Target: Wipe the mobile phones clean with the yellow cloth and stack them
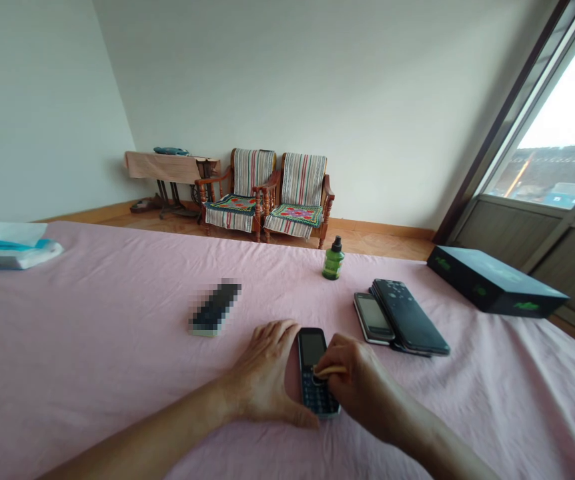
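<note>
A dark keypad mobile phone (312, 348) lies face up on the pink cloth. My left hand (266, 373) braces it from the left, fingertips at its top left edge and thumb by its bottom edge. Over the phone's right side, my right hand (355, 380) is closed on a thin tan stick, perhaps wooden (336, 369). The stick's end meets the keypad around the round centre button. My right fingers hide part of the keys and the rest of the stick.
The pink cloth (117, 320) carries a blurred-out dark phone (216, 308), a green spray bottle (333, 261), a silver phone (370, 319), a large black phone (407, 317), a black box (497, 283) and a tissue pack (12, 250). Two wooden chairs (297, 193) stand beyond.
</note>
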A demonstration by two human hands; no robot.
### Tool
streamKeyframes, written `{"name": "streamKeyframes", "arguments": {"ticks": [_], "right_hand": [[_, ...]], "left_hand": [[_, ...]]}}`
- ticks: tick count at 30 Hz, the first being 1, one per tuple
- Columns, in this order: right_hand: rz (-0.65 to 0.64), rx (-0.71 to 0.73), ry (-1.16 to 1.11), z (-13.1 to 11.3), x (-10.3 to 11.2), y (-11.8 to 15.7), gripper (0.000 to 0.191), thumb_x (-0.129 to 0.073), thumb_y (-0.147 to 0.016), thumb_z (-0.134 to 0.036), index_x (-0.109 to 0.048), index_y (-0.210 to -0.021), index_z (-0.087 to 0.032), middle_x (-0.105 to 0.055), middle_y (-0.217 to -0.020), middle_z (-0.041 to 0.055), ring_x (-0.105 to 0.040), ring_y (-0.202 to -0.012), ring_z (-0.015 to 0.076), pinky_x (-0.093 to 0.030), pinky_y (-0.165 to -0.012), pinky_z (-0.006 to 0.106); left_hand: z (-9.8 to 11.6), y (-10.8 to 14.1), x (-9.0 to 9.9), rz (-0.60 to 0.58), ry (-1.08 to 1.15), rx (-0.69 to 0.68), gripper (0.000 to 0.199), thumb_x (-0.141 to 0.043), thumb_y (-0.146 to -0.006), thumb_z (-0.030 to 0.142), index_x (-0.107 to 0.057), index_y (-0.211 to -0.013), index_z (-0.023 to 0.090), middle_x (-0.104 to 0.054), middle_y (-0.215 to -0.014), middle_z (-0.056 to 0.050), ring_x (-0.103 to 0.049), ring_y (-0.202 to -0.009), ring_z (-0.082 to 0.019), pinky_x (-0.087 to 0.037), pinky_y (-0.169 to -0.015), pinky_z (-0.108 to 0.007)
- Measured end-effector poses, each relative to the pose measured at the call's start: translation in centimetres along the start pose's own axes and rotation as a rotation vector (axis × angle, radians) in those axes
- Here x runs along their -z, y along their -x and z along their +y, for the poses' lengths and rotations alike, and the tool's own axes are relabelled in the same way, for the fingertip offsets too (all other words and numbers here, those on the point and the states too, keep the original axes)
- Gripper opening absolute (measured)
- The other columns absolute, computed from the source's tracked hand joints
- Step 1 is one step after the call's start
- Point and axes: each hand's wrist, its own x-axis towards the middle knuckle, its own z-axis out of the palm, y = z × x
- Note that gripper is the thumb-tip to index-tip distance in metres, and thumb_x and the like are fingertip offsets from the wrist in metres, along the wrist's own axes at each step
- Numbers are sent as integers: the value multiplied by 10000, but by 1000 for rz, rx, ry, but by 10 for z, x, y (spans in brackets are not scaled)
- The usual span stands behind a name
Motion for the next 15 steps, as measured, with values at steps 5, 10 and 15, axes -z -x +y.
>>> {"name": "streamKeyframes", "arguments": {"ticks": [5,10,15], "right_hand": [[33,11,27,0,-1,1,346,-406,-581,24,-689,-625,-171,-569,-685,13,-532,-634,113,-371,-563,215],[41,80,15,-5,-6,-3,342,-411,-577,25,-683,-611,-179,-587,-696,14,-541,-683,124,-387,-606,222],[31,-36,17,-1,-2,-2,342,-422,-593,11,-704,-647,-175,-586,-684,15,-537,-602,111,-368,-530,212]], "left_hand": [[0,0,0,-13,-2,8,1100,-757,-445,641,-335,-1352,184,-378,-1389,-165,-345,-1270,-401,-263,-1059,-546],[-1,0,-2,51,6,-39,1038,-793,-399,618,-407,-1287,245,-440,-1322,-117,-403,-1221,-376,-291,-1044,-519],[-2,1,-3,18,4,-13,1079,-765,-447,637,-338,-1344,215,-391,-1379,-143,-354,-1263,-391,-273,-1052,-534]]}}
